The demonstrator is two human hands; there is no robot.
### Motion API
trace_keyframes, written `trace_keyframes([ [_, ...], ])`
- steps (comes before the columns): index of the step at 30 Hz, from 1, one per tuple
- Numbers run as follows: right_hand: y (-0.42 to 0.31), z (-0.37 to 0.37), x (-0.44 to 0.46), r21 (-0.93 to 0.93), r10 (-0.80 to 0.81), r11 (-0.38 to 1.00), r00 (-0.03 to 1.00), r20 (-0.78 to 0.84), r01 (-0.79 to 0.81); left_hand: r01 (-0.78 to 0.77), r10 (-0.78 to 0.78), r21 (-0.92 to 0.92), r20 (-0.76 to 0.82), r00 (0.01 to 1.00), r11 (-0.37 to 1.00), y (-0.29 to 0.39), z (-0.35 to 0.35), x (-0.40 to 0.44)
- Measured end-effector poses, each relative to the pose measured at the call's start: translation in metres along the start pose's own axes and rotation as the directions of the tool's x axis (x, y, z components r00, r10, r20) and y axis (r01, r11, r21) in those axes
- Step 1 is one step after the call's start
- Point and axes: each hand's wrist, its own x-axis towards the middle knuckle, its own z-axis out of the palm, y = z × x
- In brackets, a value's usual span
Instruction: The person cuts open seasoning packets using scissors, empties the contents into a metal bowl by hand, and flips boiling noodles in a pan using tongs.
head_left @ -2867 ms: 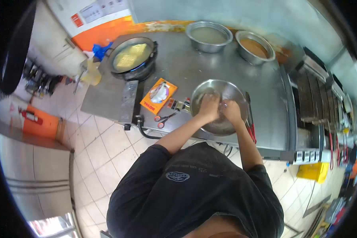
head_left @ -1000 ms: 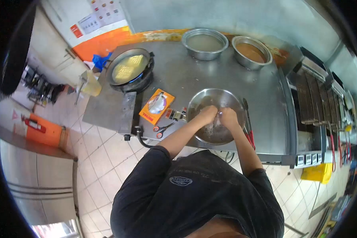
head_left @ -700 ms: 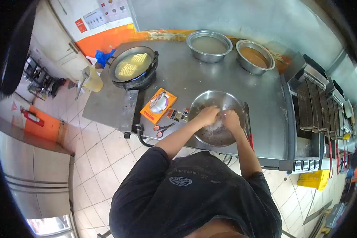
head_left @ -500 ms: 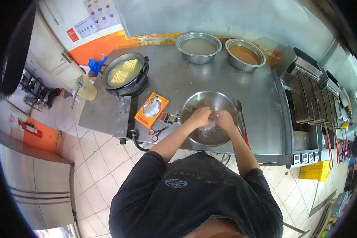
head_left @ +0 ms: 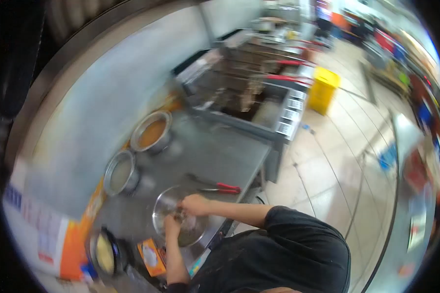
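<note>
Over a round steel bowl [head_left: 188,239], my left hand [head_left: 172,226] and my right hand [head_left: 196,205] are close together. Their fingers look curled in around something small and dark between them, too blurred to name. A pale, whitish patch [head_left: 190,223] shows inside the bowl below my right hand. Beyond the bowl lies a tool with red handles [head_left: 227,187], probably tongs. To the left of my left forearm is an orange box [head_left: 151,257] with a white picture on it.
Two steel basins stand along the wall, one with orange-brown liquid [head_left: 152,134], one with cloudy liquid [head_left: 120,174]. A wok [head_left: 104,254] with yellow food sits at lower left. Fryers with red-handled baskets [head_left: 249,88] adjoin the table; a yellow bin [head_left: 323,90] stands beyond.
The head view has swung to the right and blurred, bringing the fryers, aisle and a distant person into sight. Both hands remain together over the bowl.
</note>
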Motion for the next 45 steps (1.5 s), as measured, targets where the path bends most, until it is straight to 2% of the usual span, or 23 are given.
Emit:
trace_keyframes([
  [1, -0.002, -0.001, -0.01, -0.037, 0.081, 0.996, 0.995, -0.054, -0.084, -0.058, 0.056, 0.121, 0.016, 0.998, 0.991, 0.014, -0.01, -0.003],
  [6, -0.009, 0.004, -0.103, 0.088, 0.234, 0.972, 0.925, -0.298, -0.217, 0.028, -0.043, 0.247, 0.059, 0.997, 0.969, 0.008, -0.013, -0.001],
  [7, -0.012, 0.004, -0.129, 0.14, 0.287, 0.957, 0.896, -0.338, -0.254, -0.051, 0.039, 0.313, 0.042, 0.998, 0.948, -0.012, -0.008, 0.005],
  [10, -0.002, 0.02, -0.196, 0.294, 0.515, 0.853, 0.791, -0.331, -0.432, 0.151, -0.068, 0.289, -0.279, 0.958, 0.945, 0.003, -0.011, -0.009],
  [12, -0.002, 0.027, -0.24, 0.33, 0.647, 0.762, 0.68, -0.344, -0.558, 0.136, -0.141, -0.075, -0.056, 0.988, 0.988, -0.04, -0.016, 0.013],
  [14, -0.007, 0.021, -0.282, 0.432, 0.751, 0.659, 0.561, -0.348, -0.616, 0.105, -0.165, -0.34, -0.151, 0.975, 0.935, -0.107, 0.007, 0.045],
  [15, -0.011, 0.019, -0.3, 0.512, 0.792, 0.608, 0.51, -0.337, -0.606, 0.123, -0.215, -0.486, -0.139, 0.967, 0.865, -0.088, 0.012, 0.05],
  [17, -0.018, 0.012, -0.336, 0.662, 0.854, 0.511, 0.408, -0.322, -0.548, 0.167, -0.323, -0.733, -0.075, 0.944, 0.659, 0.002, 0.01, 0.025],
  [20, -0.019, -0.002, -0.391, 0.739, 0.925, 0.378, 0.207, -0.318, -0.557, 0.087, -0.187, -0.901, 0.007, 0.982, 0.425, 0.146, 0.062, 0.001],
  [21, -0.011, 0.002, -0.412, 0.763, 0.893, 0.446, 0.173, -0.416, -0.468, 0.142, -0.105, -0.9, 0.108, 0.989, 0.412, 0.176, 0.09, 0.0],
  [23, -0.024, -0.027, -0.454, 0.756, 0.885, 0.444, 0.102, -0.454, -0.481, 0.263, 0.094, -0.875, 0.327, 0.94, 0.407, 0.239, 0.157, -0.007],
  [26, -0.011, -0.044, -0.537, 0.747, 0.84, 0.47, -0.02, -0.542, -0.47, 0.415, 0.339, -0.806, 0.565, 0.752, 0.422, 0.362, 0.246, -0.049],
  [28, -0.011, -0.056, -0.602, 0.77, 0.827, 0.449, -0.116, -0.551, -0.453, 0.455, 0.377, -0.797, 0.594, 0.711, 0.398, 0.445, 0.314, -0.084],
  [29, -0.012, -0.058, -0.633, 0.768, 0.795, 0.447, -0.191, -0.576, -0.459, 0.446, 0.373, -0.756, 0.635, 0.676, 0.48, 0.494, 0.33, -0.109],
  [31, -0.021, -0.068, -0.698, 0.762, 0.722, 0.431, -0.321, -0.612, -0.484, 0.183, 0.568, -0.824, 0.512, 0.644, 0.536, 0.57, 0.404, -0.134],
  [33, -0.054, -0.087, -0.748, 0.857, 0.722, 0.347, -0.475, -0.503, -0.38, 0.201, 0.735, -0.846, 0.53, 0.423, 0.494, 0.664, 0.431, -0.177],
  [35, -0.099, -0.113, -0.784, 0.837, 0.622, 0.348, -0.564, -0.543, -0.422, 0.261, 0.822, -0.878, 0.471, 0.32, 0.402, 0.762, 0.418, -0.24],
  [36, -0.103, -0.114, -0.801, 0.838, 0.559, 0.386, -0.625, -0.544, -0.385, 0.274, 0.849, -0.892, 0.434, 0.302, 0.359, 0.803, 0.448, -0.253],
  [39, -0.126, -0.124, -0.834, 0.871, 0.485, 0.421, -0.748, -0.453, -0.254, -0.015, 0.954, -0.982, 0.181, 0.24, 0.19, 0.928, 0.468, -0.314],
  [40, -0.132, -0.129, -0.842, 0.881, 0.47, 0.425, -0.782, -0.409, -0.206, 0.017, 0.96, -0.993, 0.118, 0.254, 0.118, 0.964, 0.453, -0.339],
  [41, -0.131, -0.128, -0.849, 0.871, 0.437, 0.441, -0.796, -0.418, -0.216, -0.126, 0.975, -0.992, 0.001, 0.224, 0.03, 1.004, 0.47, -0.349],
  [42, -0.129, -0.124, -0.855, 0.861, 0.4, 0.455, -0.812, -0.424, -0.225, -0.327, 0.968, -0.944, -0.122, 0.219, -0.045, 1.042, 0.48, -0.361],
  [45, -0.129, -0.135, -0.882, 0.858, 0.349, 0.489, -0.865, -0.36, -0.16, -0.577, 0.964, -0.807, -0.239, 0.118, -0.13, 1.141, 0.512, -0.387],
])
